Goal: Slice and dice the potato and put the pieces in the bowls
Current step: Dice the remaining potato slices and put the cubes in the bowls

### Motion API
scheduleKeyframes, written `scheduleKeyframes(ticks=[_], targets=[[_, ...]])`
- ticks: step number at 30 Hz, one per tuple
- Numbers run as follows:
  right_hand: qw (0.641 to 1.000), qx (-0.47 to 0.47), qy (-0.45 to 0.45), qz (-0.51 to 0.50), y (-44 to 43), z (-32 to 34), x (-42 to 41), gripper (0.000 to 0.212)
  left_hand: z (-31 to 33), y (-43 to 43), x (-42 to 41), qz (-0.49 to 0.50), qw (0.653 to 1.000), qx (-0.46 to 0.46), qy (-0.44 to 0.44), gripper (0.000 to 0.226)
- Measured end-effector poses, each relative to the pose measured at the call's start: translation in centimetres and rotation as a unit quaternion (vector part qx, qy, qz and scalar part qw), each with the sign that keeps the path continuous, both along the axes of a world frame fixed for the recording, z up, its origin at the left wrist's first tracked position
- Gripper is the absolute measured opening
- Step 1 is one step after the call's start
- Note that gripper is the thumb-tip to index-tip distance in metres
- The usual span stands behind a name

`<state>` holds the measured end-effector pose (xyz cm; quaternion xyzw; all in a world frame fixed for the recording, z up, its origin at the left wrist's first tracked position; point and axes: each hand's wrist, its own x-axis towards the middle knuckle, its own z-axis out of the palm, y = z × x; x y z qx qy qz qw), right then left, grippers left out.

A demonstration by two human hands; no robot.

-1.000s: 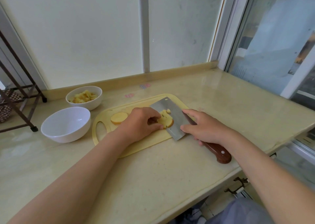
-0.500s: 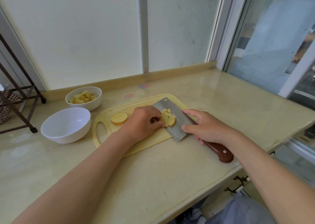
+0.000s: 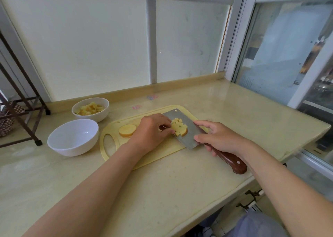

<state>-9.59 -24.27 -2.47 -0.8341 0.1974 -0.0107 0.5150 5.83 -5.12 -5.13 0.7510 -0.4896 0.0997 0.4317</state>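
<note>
The diced potato [image 3: 178, 127] is heaped on the flat of a cleaver [image 3: 189, 141] just above the cutting board [image 3: 144, 157], with the left hand's [image 3: 153, 132] curled fingers holding the pile's edge. The right hand [image 3: 221, 137] grips the cleaver where blade meets wooden handle. A potato slice [image 3: 127, 130] lies on the board beside an empty white bowl [image 3: 75, 150] and a bowl of dice [image 3: 97, 115].

The cleaver [image 3: 182, 128] has a dull grey metal blade and a glossy reddish wooden handle. The bowls [image 3: 73, 137] look like smooth, shiny white ceramic. The countertop [image 3: 180, 191] is polished, stone-like.
</note>
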Motion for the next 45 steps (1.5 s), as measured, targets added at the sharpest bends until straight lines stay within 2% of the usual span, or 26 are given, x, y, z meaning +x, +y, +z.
scheduleKeyframes(ticks=[6, 9, 13, 16, 18, 26, 28, 31, 33, 36, 41, 45], targets=[[1.0, 0.005, -0.002, 0.006, -0.2, -0.2, 0.1, 0.064, 0.1, -0.1, -0.1, -0.001, 1.0, 0.006, 0.0, 0.015], [1.0, 0.017, -0.005, 0.002, -0.4, -0.3, 0.1, 0.064, 0.3, 0.0, -0.1, 0.007, 1.0, -0.004, 0.03, 0.013], [0.999, 0.037, -0.007, -0.009, -0.5, -0.3, 0.3, 0.061, 0.9, 0.2, 0.1, 0.087, 0.991, -0.048, 0.085, 0.007], [0.999, 0.05, -0.009, -0.005, -0.7, -0.2, 0.3, 0.062, 1.8, 0.6, -0.1, 0.13, 0.978, -0.073, 0.144, 0.011], [0.998, 0.055, -0.007, -0.004, -0.7, 0.0, 0.4, 0.06, 2.6, 0.7, -0.5, 0.127, 0.972, -0.092, 0.173, 0.012], [0.993, 0.114, -0.025, -0.018, 0.1, 2.5, 1.8, 0.05, 6.5, 2.3, 0.2, 0.105, 0.969, -0.135, 0.178, 0.025], [0.991, 0.127, -0.035, 0.001, 1.3, 3.6, 3.1, 0.047, 7.3, 3.2, 1.1, 0.105, 0.977, -0.105, 0.156, 0.034], [0.989, 0.134, -0.046, 0.043, 3.9, 5.0, 5.6, 0.042, 8.1, 5.1, 2.8, 0.131, 0.987, 0.035, 0.084, 0.081], [0.988, 0.131, -0.044, 0.073, 5.7, 5.7, 7.5, 0.038, 8.6, 6.8, 4.0, 0.163, 0.979, 0.107, 0.054, 0.106], [0.985, 0.127, -0.037, 0.11, 8.4, 6.9, 10.7, 0.034, 9.5, 9.7, 5.7, 0.206, 0.961, 0.177, 0.054, 0.127], [0.982, 0.112, -0.014, 0.148, 12.2, 8.5, 15.7, 0.03, 9.4, 14.0, 8.2, 0.265, 0.935, 0.216, 0.097, 0.138], [0.981, 0.082, -0.001, 0.175, 13.9, 8.8, 18.4, 0.038, 8.7, 15.0, 9.3, 0.291, 0.924, 0.217, 0.122, 0.131]])
